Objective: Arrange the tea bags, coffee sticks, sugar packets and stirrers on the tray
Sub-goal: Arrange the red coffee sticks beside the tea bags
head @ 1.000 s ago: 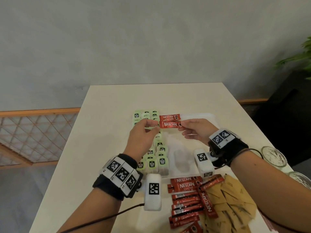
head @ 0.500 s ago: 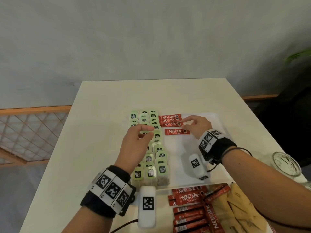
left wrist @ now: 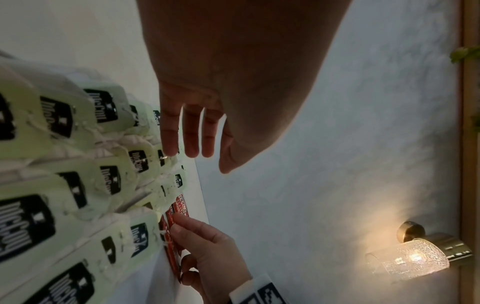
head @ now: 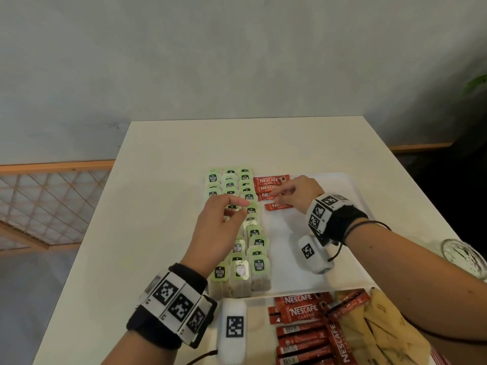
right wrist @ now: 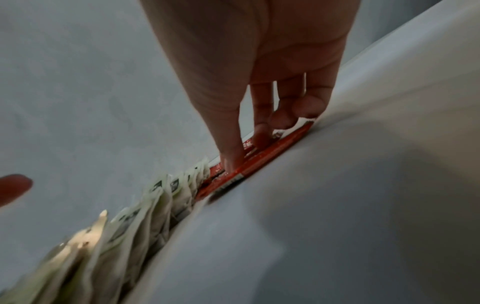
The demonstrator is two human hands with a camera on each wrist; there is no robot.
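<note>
From my remote seat: big off-white rectangular table (head: 163, 206), with the flat white rectangular tray (head: 316, 259) sitting on it. Green-tagged paper tea bags (head: 257, 243) fill the tray's left side in three overlapping columns running away from me. Right next to them at the far end, four red Nescafe coffee sticks (head: 270, 187) lie flat, long axes crosswise, stacked like rungs. The nearest rung sits a bit apart from the other three. Loose red sticks (head: 300, 335) and tan sugar packets (head: 382, 327) are piled on the table just off the tray's near edge.

My right hand (head: 299, 192) has its fingers stretched out, tips pressing down on the sticks, not gripping anything. My left hand (head: 217, 230) hovers over the tea bags, fingers loosely bent, thumb near forefinger, holding nothing.
</note>
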